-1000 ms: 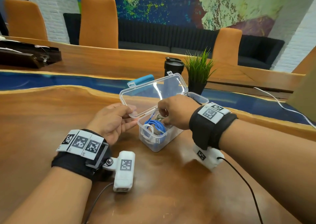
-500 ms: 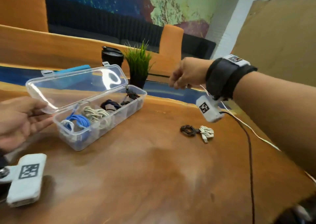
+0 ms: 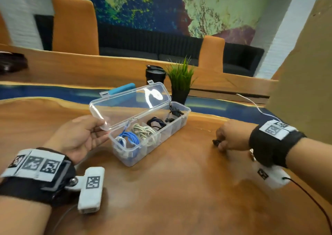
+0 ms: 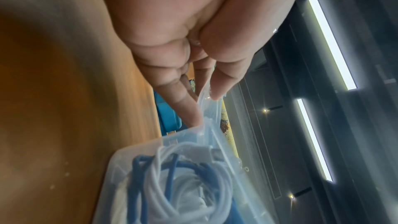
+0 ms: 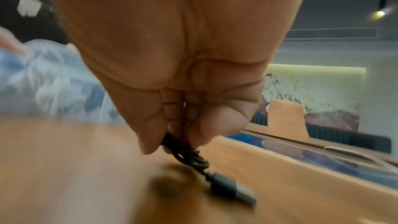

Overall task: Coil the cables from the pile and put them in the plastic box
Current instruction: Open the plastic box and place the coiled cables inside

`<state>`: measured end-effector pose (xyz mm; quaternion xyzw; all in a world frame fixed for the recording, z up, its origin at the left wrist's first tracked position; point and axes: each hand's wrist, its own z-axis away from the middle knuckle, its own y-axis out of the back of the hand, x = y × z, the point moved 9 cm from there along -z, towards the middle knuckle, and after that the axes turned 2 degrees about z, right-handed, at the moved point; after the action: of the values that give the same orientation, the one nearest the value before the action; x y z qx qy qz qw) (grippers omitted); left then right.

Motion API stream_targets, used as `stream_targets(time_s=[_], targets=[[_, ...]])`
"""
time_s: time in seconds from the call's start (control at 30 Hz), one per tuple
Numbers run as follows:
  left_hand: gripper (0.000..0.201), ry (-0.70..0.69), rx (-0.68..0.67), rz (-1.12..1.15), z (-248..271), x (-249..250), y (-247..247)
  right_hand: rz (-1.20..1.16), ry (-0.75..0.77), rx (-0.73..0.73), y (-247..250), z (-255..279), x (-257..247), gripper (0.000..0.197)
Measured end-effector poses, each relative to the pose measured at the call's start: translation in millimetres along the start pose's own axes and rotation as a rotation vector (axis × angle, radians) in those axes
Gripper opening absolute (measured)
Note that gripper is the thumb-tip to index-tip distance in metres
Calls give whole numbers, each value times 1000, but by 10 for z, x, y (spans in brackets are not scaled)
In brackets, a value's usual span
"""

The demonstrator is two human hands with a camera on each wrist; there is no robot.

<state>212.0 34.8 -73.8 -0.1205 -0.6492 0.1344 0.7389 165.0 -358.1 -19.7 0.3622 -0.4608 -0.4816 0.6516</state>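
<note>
- Black cable (image 5: 189,157), coiled, pinched between thumb and fingertips of the right hand (image 3: 231,136), low over the bench (image 3: 179,189) at right, well apart from the plastic box (image 3: 172,130); plug end hanging close to the wood in the right wrist view.
- Plastic box clear, long, set at a slant mid-bench, divided into compartments.
- Nearest compartment: blue cable (image 3: 130,137) coiled together with a white cable (image 3: 120,141); next one along: beige cable (image 3: 143,131); beyond that: dark coils (image 3: 156,123); far end: another black coil (image 3: 175,113) reaching over the rim.
- Lid (image 3: 131,101) hinged on the far side, standing open and tilted back.
- Left hand (image 3: 80,137) at the near-left corner of the lid, thumb and fingers nipping its clear edge, remaining fingers fairly straight; same hold seen in the left wrist view.
- Wristbands with printed markers and small white cameras on both forearms.
- Behind the box: black tumbler (image 3: 155,74), potted grass plant (image 3: 180,81), light blue object (image 3: 123,89) partly hidden by the lid.
- Thin white cord (image 3: 251,103) trailing across the bench's far right.
- Orange chairs (image 3: 75,24) and a painted wall beyond.
</note>
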Motion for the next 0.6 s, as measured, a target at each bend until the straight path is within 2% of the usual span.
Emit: stream_targets(time_s=[0.07, 0.17, 0.23, 0.3, 0.37, 0.5, 0.6], targets=[[15, 23, 19, 8, 17, -10, -6, -279, 18, 115, 349, -15, -98, 10], [16, 1, 11, -27, 68, 27, -69, -873, 99, 322, 909, 52, -299, 5], [16, -1, 13, -20, 67, 29, -58, -1020, 150, 424, 1152, 65, -483, 5], [16, -5, 7, -29, 87, 39, -71, -987, 189, 456, 1249, -23, -723, 6], [15, -6, -10, -26, 98, 43, -84, -864, 213, 428, 1221, -190, -958, 9], [14, -10, -15, -47, 82, 31, -82, -340, 248, 321, 1015, -474, -1361, 21], [17, -14, -31, -49, 80, 32, -117, -272, 242, 320, 942, -565, -1441, 20]])
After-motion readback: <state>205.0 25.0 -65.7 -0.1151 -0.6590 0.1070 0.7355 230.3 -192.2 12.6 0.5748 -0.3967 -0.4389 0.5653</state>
